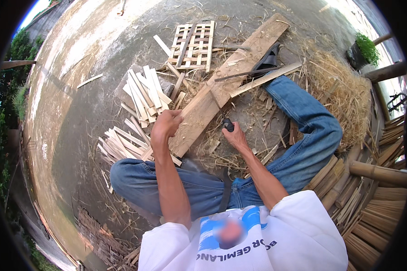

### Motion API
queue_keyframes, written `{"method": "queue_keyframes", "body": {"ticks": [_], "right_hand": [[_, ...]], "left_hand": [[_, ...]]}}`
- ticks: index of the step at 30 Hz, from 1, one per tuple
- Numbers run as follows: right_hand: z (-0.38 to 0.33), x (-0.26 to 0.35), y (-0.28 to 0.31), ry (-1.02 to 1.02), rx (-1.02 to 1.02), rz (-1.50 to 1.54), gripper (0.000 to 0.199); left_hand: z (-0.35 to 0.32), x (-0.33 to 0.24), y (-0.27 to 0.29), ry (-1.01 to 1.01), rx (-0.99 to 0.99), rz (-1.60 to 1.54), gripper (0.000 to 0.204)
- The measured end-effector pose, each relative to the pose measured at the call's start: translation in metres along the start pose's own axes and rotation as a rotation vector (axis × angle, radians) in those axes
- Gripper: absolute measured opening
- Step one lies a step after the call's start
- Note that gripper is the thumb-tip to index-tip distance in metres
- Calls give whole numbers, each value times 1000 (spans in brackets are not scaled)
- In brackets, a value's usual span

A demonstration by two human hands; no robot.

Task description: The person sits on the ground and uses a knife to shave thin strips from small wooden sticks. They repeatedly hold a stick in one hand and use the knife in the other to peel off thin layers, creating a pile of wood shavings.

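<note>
knife over the plank, strips at my side

my right hand (237, 136) is wrapped round the black handle of a knife (228, 124), its blade reaching across the plank (233, 63) that slants between my legs. my left hand (165, 124) is curled beside the plank's near end, next to the pale strips (156, 90); i can't tell whether its fingers pinch one. i'd judge this is the strip-trimming step, with a woven lattice (198, 47) lying beyond. next calls for a strip braced firmly on the wood, fingertips clear of the edge.
</note>
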State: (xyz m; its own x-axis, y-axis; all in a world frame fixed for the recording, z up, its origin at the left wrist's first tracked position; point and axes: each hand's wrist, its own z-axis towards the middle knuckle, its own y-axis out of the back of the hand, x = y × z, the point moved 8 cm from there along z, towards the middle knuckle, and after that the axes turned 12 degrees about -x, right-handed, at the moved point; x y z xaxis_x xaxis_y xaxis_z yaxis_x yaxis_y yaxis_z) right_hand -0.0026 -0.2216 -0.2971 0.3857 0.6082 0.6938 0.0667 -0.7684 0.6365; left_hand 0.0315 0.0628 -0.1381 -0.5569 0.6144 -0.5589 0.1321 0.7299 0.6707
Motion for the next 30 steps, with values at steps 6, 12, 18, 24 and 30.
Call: {"method": "queue_keyframes", "body": {"ticks": [6,12,18,24,30], "right_hand": [[-8,-5,-6,-60,14,23,59],[-46,59,-6,168,262,85,60],[-65,93,8,319,253,-47,50],[-69,86,3,444,235,-75,49],[-28,54,13,202,190,-123,48]], "left_hand": [[4,18,11,-22,35,168,43],[8,33,17,25,-62,197,37],[8,17,16,-37,-66,222,30],[10,18,18,-52,-118,270,27],[-3,8,21,-3,-90,245,25]]}}
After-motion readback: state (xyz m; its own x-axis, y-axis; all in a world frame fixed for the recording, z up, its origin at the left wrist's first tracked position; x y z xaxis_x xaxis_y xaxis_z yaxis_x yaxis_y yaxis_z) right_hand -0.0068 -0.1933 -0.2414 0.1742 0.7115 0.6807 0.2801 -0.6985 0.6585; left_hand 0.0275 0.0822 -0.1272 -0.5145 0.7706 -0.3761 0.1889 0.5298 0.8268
